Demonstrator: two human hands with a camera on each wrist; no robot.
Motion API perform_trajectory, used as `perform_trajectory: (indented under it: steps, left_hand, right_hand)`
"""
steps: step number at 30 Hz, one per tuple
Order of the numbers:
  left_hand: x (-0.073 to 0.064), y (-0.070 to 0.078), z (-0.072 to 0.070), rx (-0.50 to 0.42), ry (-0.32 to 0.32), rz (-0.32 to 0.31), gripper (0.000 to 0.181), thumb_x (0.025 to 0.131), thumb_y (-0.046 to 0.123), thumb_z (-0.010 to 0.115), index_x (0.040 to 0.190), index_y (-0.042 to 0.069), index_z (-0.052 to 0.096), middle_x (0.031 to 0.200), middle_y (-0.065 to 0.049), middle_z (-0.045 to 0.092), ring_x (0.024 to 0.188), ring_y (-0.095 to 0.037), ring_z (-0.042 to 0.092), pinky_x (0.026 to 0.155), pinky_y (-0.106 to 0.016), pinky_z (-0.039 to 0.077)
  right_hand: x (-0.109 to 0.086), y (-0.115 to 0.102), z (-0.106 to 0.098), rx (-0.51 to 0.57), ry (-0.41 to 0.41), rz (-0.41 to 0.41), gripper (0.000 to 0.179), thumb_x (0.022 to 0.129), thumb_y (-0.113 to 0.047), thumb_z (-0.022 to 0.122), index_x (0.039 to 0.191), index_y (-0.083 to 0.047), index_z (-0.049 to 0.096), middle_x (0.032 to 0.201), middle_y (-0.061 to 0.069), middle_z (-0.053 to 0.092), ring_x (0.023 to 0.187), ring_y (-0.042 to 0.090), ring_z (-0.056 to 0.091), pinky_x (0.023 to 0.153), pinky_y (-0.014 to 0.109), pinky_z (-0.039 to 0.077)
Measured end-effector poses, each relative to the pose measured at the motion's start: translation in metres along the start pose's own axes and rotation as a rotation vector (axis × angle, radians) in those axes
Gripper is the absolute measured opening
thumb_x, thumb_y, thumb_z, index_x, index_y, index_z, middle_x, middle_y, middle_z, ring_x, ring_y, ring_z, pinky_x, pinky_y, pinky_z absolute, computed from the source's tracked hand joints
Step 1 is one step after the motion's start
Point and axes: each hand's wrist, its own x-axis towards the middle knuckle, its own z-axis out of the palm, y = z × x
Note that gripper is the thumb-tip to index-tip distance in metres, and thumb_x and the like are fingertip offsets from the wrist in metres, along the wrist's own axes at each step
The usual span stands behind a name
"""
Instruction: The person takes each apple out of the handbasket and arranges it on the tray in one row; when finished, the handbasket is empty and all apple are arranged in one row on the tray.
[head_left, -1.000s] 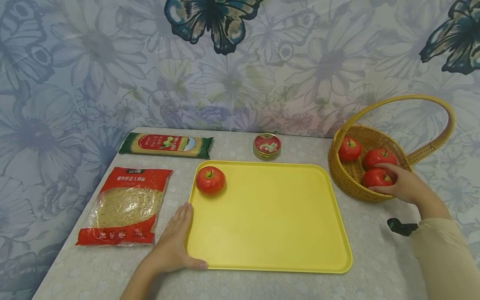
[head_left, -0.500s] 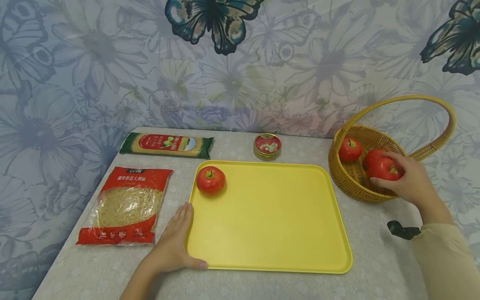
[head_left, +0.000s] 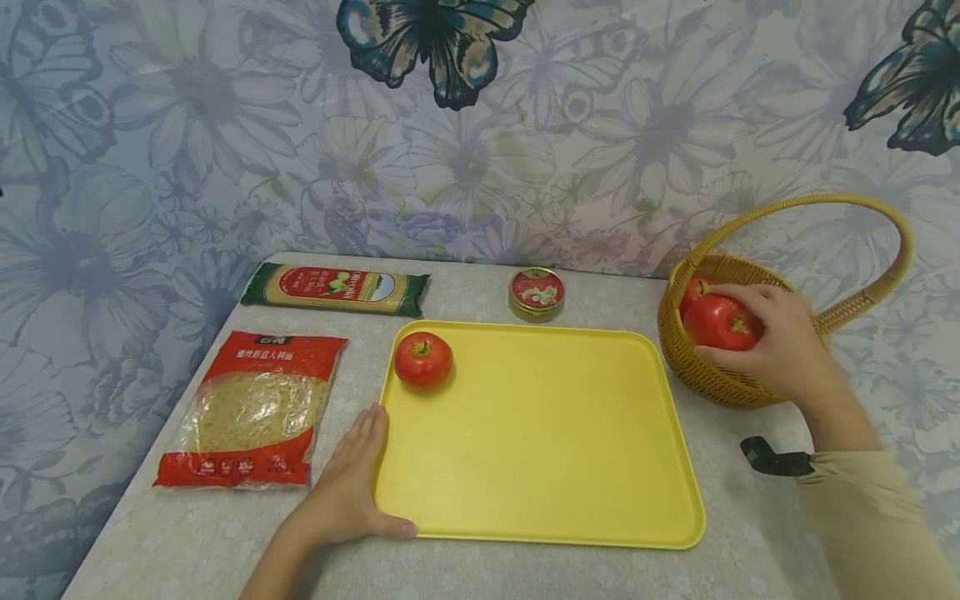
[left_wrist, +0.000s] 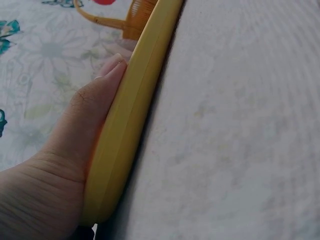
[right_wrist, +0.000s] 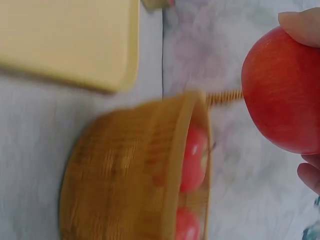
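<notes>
A red apple [head_left: 720,322] is held in my right hand [head_left: 795,350], above the wicker basket [head_left: 701,379] at the right. In the right wrist view the held apple [right_wrist: 285,90] is clear of the rim, with two more apples [right_wrist: 194,159] inside; the head view shows only part of one, behind the held apple. My left hand [head_left: 348,487] lies against the left edge and lower-left corner of a yellow tray [head_left: 540,433], fingers extended and thumb along the front rim. Another apple [head_left: 423,360] sits in the tray's upper-left corner.
Left of the tray lies a red bag of spiral pasta [head_left: 251,408]. A green-ended spaghetti pack [head_left: 335,289] and a round red-lidded tin [head_left: 536,293] stand along the back by the wall. The basket's tall handle [head_left: 825,200] arches over its opening.
My right hand has lifted an apple from the basket's near right side and moved it up and leftward. The left hand and the tray have stayed in place.
</notes>
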Motion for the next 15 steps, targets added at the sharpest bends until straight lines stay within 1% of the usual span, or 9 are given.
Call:
perform_trajectory:
  steps: [7, 13, 15]
  left_hand:
    - [0.000, -0.001, -0.001, 0.003, 0.004, 0.003, 0.160, 0.044, 0.074, 0.086, 0.160, 0.009, -0.002, 0.168, -0.017, -0.003, 0.155, -0.038, -0.001, 0.121, -0.062, 0.009]
    - [0.001, -0.002, 0.001, 0.002, 0.001, 0.000, 0.160, 0.044, 0.076, 0.085, 0.160, 0.009, -0.002, 0.168, -0.017, -0.003, 0.155, -0.038, -0.001, 0.122, -0.061, 0.009]
    - [0.001, -0.002, 0.001, 0.003, 0.002, -0.001, 0.160, 0.044, 0.076, 0.085, 0.160, 0.009, -0.003, 0.168, -0.016, -0.003, 0.155, -0.038, -0.001, 0.122, -0.061, 0.009]
  right_hand:
    - [0.014, -0.036, 0.022, 0.019, -0.062, -0.058, 0.074, 0.068, -0.033, 0.091, 0.133, -0.020, 0.060, 0.131, 0.022, 0.051, 0.116, 0.044, 0.039, 0.082, 0.065, 0.045]
    - [0.027, -0.054, 0.050, 0.078, -0.096, -0.128, 0.072, 0.067, -0.036, 0.092, 0.130, -0.024, 0.061, 0.129, 0.015, 0.053, 0.118, 0.037, 0.040, 0.085, 0.062, 0.047]
    - [0.031, -0.059, 0.060, 0.100, -0.106, -0.139, 0.071, 0.067, -0.036, 0.092, 0.130, -0.025, 0.062, 0.130, 0.013, 0.053, 0.118, 0.035, 0.040, 0.086, 0.062, 0.048]
